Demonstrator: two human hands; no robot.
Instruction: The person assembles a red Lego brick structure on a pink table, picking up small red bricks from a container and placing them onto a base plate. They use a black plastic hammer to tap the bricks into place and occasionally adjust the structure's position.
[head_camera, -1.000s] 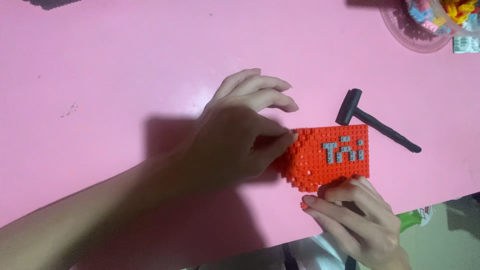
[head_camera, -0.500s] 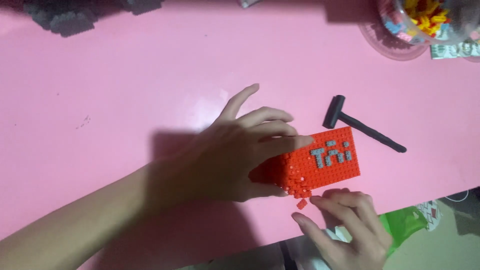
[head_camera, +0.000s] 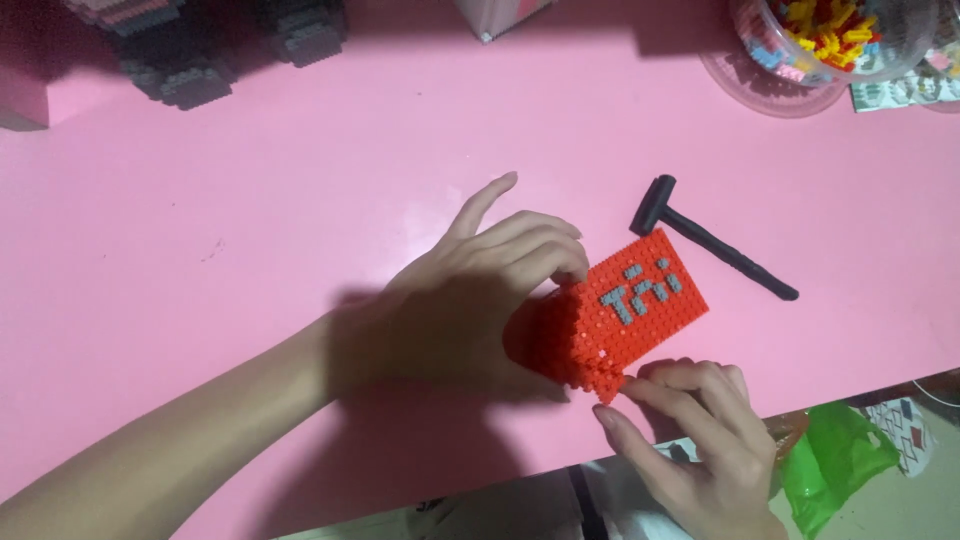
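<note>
A red block model (head_camera: 640, 315) made of small bricks, with grey bricks set into its top face, lies on the pink table (head_camera: 250, 260). My left hand (head_camera: 470, 300) rests on the model's left side, fingers curled over its upper left edge. My right hand (head_camera: 690, 440) comes up from the table's front edge and its fingertips press against the model's lower corner. A small black hammer (head_camera: 710, 245) lies just beyond the model, to the upper right, untouched.
A clear tub of mixed coloured bricks (head_camera: 830, 35) stands at the back right. Dark grey brick builds (head_camera: 190, 55) sit at the back left. A green bag (head_camera: 835, 460) hangs below the table's front edge on the right.
The view has shifted, so everything sits lower in the frame. The model is turned more at an angle, and my right fingers have moved onto its lower corner.
</note>
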